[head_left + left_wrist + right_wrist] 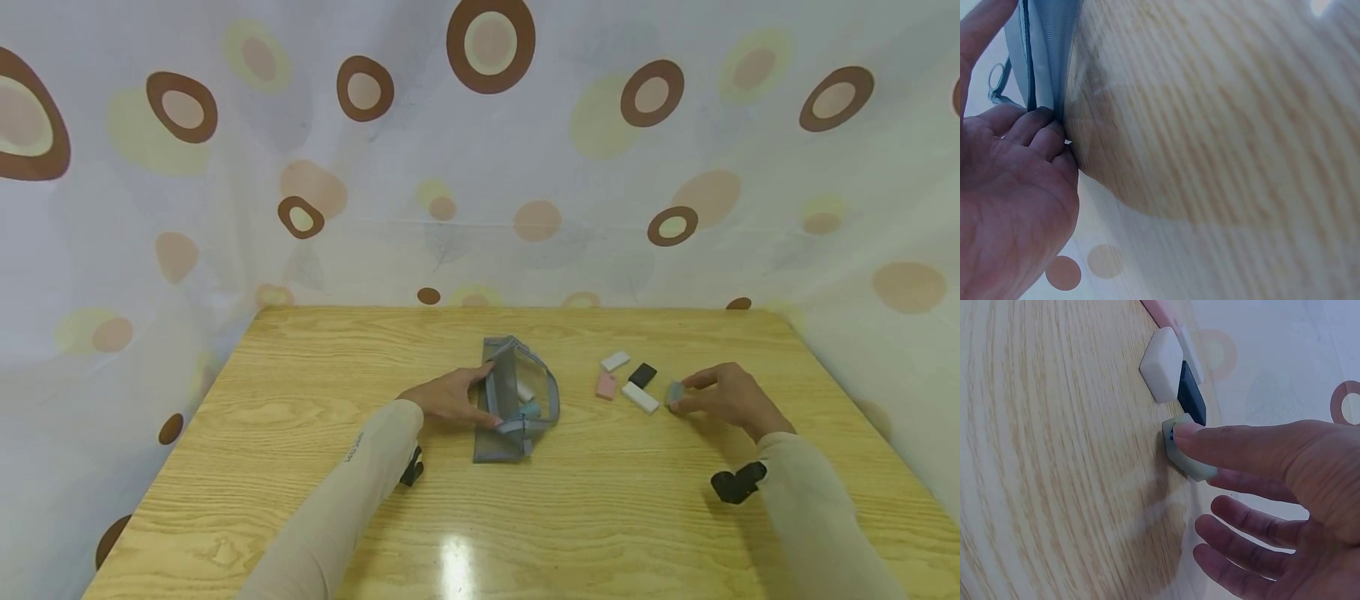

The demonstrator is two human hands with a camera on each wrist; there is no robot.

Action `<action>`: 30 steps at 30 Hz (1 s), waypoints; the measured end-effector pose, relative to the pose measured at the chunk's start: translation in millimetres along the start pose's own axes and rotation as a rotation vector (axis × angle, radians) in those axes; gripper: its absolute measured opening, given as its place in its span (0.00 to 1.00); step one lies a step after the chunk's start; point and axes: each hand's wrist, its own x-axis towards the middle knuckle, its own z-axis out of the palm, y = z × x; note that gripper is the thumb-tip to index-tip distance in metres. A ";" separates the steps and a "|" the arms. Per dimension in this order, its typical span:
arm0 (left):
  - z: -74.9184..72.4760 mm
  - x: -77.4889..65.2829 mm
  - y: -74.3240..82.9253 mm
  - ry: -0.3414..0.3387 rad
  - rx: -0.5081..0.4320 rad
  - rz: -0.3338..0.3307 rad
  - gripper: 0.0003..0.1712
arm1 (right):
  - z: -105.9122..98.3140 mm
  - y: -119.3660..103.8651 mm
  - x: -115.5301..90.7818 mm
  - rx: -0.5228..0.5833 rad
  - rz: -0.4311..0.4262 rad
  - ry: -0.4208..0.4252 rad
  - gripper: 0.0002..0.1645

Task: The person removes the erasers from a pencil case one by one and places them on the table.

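My left hand (450, 396) grips a grey-blue zippered pouch (505, 387), thumb near one end of its mouth and fingers near the other. The pouch gapes toward the right, with a white block (524, 390) and a light-blue piece (530, 410) inside. In the left wrist view, curled fingers (1047, 134) press against its zipper side. On the right, my right hand (738, 400) pinches a pale grey-green eraser (675, 392) between thumb and index finger. Dark marks show on that eraser (1175, 447) in the right wrist view; the other fingers are held apart from it.
Left of the right hand lie a long white eraser (640, 397), a black one (643, 375), a pink one (606, 385) and a smaller white one (615, 361). They sit on a wood-grain table (315, 358), with a patterned cloth (480, 150) behind it.
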 end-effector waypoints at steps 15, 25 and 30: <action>-0.3 -1.7 1.7 -0.002 -0.013 0.008 0.62 | 0.9 2.5 1.5 -0.046 0.001 -0.011 0.39; -0.6 -1.8 0.7 -0.002 -0.006 0.000 0.62 | 0.7 1.8 1.3 -0.044 0.010 -0.023 0.39; 0.2 -2.4 2.4 0.000 -0.017 0.002 0.62 | 0.0 1.2 0.2 -0.047 0.011 -0.034 0.40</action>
